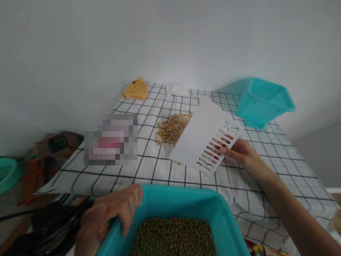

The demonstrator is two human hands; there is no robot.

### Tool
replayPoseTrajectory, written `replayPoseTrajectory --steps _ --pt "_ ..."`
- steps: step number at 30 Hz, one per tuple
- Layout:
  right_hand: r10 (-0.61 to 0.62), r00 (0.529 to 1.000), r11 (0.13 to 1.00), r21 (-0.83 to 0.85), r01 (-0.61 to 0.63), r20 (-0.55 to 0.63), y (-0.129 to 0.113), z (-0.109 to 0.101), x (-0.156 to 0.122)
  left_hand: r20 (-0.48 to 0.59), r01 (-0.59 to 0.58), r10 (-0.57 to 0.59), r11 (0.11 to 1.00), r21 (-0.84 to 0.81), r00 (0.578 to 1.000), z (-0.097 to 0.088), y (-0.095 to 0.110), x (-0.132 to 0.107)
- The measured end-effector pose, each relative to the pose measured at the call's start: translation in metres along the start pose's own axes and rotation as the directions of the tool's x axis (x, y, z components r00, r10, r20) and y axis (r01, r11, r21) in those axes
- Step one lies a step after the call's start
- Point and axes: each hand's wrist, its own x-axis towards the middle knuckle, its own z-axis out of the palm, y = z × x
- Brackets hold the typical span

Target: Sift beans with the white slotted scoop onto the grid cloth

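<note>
My left hand (114,209) is closed round the left rim of a turquoise plastic basin (183,193) at the table's front edge. Round greenish-brown beans (174,236) cover what shows of its bottom. In my right hand (238,151) is a thin white plastic board (199,131) with a row of slots along one side. The thumb lies on the front of that slotted side and the fingers show behind it. Tilted above the tablecloth, the board hides part of a loose pile of yellowish beans (172,129). A few beans lie apart from the pile.
A second turquoise basin (266,101) stands at the back right of the checked tablecloth (149,163). At the back lie a yellow cloth item (135,89) and a folded white cloth (177,90). A pixelated object (110,140) is at left. Boxes and dark bags fill the lower left.
</note>
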Motion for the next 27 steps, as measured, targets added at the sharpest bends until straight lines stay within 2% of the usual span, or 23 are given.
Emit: replayPoseTrajectory --steps 9,27 --pt "0.000 1.000 1.000 0.001 0.000 -0.030 0.0006 -0.0007 0.0011 0.021 -0.032 0.031 0.999 0.043 0.999 0.0035 0.0068 0.0064" --pt "0.022 1.000 1.000 0.017 -0.022 0.014 0.0009 -0.0005 0.0000 0.037 -0.005 0.005 1.000 0.008 0.999 -0.0039 -0.0024 -0.0012"
